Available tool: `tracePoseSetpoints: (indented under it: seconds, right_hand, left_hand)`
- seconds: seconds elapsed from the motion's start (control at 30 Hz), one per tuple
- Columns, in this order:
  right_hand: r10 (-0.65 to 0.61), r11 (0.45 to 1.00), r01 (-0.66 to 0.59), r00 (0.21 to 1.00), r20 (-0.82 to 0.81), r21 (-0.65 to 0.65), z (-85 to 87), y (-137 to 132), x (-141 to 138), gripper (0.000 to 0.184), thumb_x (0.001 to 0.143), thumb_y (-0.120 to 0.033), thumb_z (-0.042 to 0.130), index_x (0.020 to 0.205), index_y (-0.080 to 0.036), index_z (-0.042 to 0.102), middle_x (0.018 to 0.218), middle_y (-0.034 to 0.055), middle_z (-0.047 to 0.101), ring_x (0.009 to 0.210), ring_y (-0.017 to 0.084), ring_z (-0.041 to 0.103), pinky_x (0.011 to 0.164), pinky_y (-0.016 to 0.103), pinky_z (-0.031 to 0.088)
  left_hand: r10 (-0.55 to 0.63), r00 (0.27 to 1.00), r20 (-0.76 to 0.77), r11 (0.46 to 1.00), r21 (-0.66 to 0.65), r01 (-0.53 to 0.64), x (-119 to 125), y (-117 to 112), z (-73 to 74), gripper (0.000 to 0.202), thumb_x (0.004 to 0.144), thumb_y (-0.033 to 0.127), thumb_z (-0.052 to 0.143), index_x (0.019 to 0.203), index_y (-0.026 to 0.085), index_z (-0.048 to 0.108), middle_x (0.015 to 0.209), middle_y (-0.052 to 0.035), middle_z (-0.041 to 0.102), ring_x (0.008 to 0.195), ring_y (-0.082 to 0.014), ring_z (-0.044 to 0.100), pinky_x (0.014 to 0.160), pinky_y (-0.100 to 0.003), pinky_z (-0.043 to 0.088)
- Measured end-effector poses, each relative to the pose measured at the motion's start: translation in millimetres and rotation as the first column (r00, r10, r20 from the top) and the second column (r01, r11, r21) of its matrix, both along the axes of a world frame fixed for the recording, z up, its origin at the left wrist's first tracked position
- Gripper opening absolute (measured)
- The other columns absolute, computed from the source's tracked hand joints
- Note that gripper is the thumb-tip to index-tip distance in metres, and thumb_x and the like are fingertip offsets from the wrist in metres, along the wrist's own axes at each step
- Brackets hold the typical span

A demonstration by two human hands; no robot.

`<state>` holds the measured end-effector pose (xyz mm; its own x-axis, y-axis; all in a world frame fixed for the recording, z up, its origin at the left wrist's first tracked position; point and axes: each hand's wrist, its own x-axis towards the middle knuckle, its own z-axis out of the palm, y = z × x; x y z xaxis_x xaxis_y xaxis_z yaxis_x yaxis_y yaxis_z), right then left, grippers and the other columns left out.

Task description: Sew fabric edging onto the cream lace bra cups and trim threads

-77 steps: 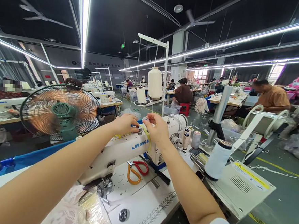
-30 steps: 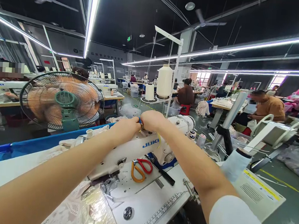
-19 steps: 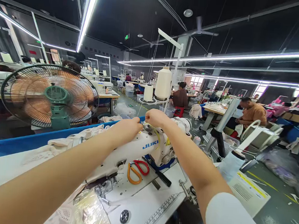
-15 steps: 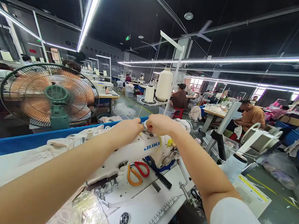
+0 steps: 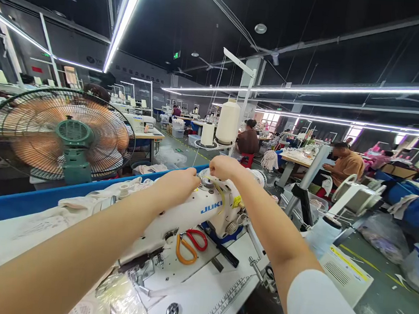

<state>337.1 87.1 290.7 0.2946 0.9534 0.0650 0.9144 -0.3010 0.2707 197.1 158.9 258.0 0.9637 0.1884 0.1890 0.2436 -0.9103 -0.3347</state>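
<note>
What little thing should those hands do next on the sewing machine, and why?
Probably ease the thread gently toward the metal part atop the sewing machine with the left hand. The thread comes down to that hand, and the metal part sits close by, near the right hand too.

Hands (image 5: 179, 185) (image 5: 226, 169) drawn apart, metal part (image 5: 207, 180) uncovered

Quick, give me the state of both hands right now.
Left hand: closed, thread running down to it; any pinch is hidden.
Right hand: curled closed over the sewing machine; cannot tell what it holds.
</note>
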Motion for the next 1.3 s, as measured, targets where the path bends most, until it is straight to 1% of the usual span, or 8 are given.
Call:
tracePoseSetpoints:
  seconds: [0.13, 0.33, 0.47, 0.67, 0.8, 0.97, 1.1, 1.3]
  right_hand:
    - [0.068, 0.998, -0.068, 0.998, 0.001, -0.007, -3.1, -3.5, -8.6, 0.024, 0.085, -0.017, 0.057, 0.098, -0.025, 0.076, 0.102, 0.0069, 0.075, 0.096, 0.023, 0.068, 0.067, 0.025, 0.046]
    - [-0.021, 1.000, 0.021, 0.999, 0.025, -0.020, -1.2, -3.8, -6.9, 0.027, 0.084, -0.010, 0.055, 0.099, -0.018, 0.076, 0.105, 0.0137, 0.073, 0.094, 0.026, 0.069, 0.067, 0.027, 0.047]
    - [0.057, 0.996, -0.056, 0.998, 0.012, -0.074, 0.1, -1.9, -8.7, 0.026, 0.088, -0.019, 0.054, 0.103, -0.024, 0.075, 0.109, 0.0081, 0.073, 0.101, 0.024, 0.067, 0.071, 0.025, 0.047]
    - [-0.039, 0.994, 0.045, 0.998, 0.056, -0.098, 2.7, -1.7, -7.9, 0.032, 0.088, -0.013, 0.049, 0.111, -0.014, 0.072, 0.115, 0.0166, 0.070, 0.102, 0.027, 0.066, 0.071, 0.028, 0.049]
    - [0.057, 0.991, -0.052, 0.998, 0.034, -0.125, 3.1, -3.3, -10.2, 0.030, 0.090, -0.020, 0.051, 0.109, -0.023, 0.073, 0.114, 0.0091, 0.071, 0.103, 0.023, 0.065, 0.072, 0.025, 0.047]
    - [-0.017, 0.994, 0.025, 0.997, 0.070, -0.111, 3.8, -5.0, -7.3, 0.032, 0.086, -0.012, 0.050, 0.109, -0.015, 0.073, 0.110, 0.0159, 0.071, 0.098, 0.026, 0.067, 0.070, 0.027, 0.047]
    - [0.070, 0.991, -0.064, 0.996, 0.049, -0.118, 3.6, -2.4, -7.5, 0.029, 0.090, -0.020, 0.052, 0.108, -0.023, 0.074, 0.112, 0.0094, 0.072, 0.101, 0.023, 0.065, 0.071, 0.025, 0.046]
    - [0.016, 0.995, -0.009, 0.997, 0.073, -0.098, 4.5, -1.6, -4.6, 0.032, 0.089, -0.013, 0.049, 0.110, -0.013, 0.073, 0.113, 0.0163, 0.071, 0.100, 0.025, 0.066, 0.069, 0.027, 0.045]
  left_hand:
    - [0.005, 1.000, -0.012, 1.000, -0.010, -0.005, 0.2, 1.4, -0.1, 0.023, 0.091, 0.009, 0.046, 0.089, 0.015, 0.067, 0.096, -0.0115, 0.065, 0.083, -0.0223, 0.066, 0.065, -0.030, 0.047]
    - [0.004, 1.000, -0.021, 1.000, -0.003, -0.004, -1.5, 1.9, -0.5, 0.024, 0.091, 0.008, 0.045, 0.093, 0.015, 0.068, 0.100, -0.0112, 0.065, 0.086, -0.0225, 0.066, 0.068, -0.031, 0.049]
    - [0.004, 1.000, -0.027, 1.000, 0.011, -0.004, -1.4, 0.7, 0.1, 0.024, 0.091, 0.009, 0.046, 0.092, 0.015, 0.069, 0.097, -0.0103, 0.065, 0.084, -0.0219, 0.067, 0.067, -0.030, 0.050]
    - [0.001, 1.000, -0.024, 1.000, 0.020, 0.000, -2.4, 0.0, 0.4, 0.024, 0.090, 0.007, 0.046, 0.089, 0.016, 0.069, 0.095, -0.0085, 0.065, 0.077, -0.0193, 0.067, 0.064, -0.028, 0.049]
    - [0.009, 1.000, -0.023, 1.000, 0.022, -0.008, -2.7, 0.7, -1.2, 0.024, 0.091, 0.009, 0.047, 0.091, 0.015, 0.069, 0.094, -0.0090, 0.065, 0.079, -0.0212, 0.068, 0.064, -0.029, 0.049]
    - [0.003, 1.000, -0.027, 1.000, 0.014, -0.003, -2.5, 1.5, -1.5, 0.023, 0.091, 0.009, 0.047, 0.091, 0.016, 0.070, 0.096, -0.0089, 0.066, 0.079, -0.0213, 0.068, 0.066, -0.029, 0.050]
    - [0.008, 0.999, -0.033, 1.000, 0.017, -0.008, -2.7, 0.7, -1.7, 0.025, 0.092, 0.008, 0.045, 0.093, 0.014, 0.070, 0.096, -0.0097, 0.066, 0.080, -0.0216, 0.068, 0.068, -0.029, 0.051]
    - [0.014, 0.999, -0.047, 1.000, 0.014, -0.013, -3.0, -0.1, 0.0, 0.025, 0.092, 0.010, 0.045, 0.093, 0.015, 0.070, 0.097, -0.0096, 0.065, 0.080, -0.0215, 0.068, 0.069, -0.030, 0.051]
